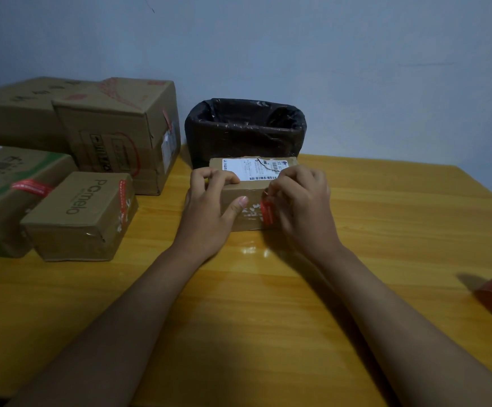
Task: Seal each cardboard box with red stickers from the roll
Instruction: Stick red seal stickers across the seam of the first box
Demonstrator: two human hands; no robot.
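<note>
Our left hand (209,198) holds the box (247,198); our right hand (297,198) pinches the red sticker (266,211); it may wrinkle if we press crooked.

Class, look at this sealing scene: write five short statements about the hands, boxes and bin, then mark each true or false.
1. The left hand holds the small box. True.
2. The right hand is at a red sticker on that box. True.
3. The bin has a white liner. False: it is black.
4. The Pomelo box has no sticker. False: a red strip crosses its top.
5. The boxes lie on a glass table. False: the table is wooden.
</note>
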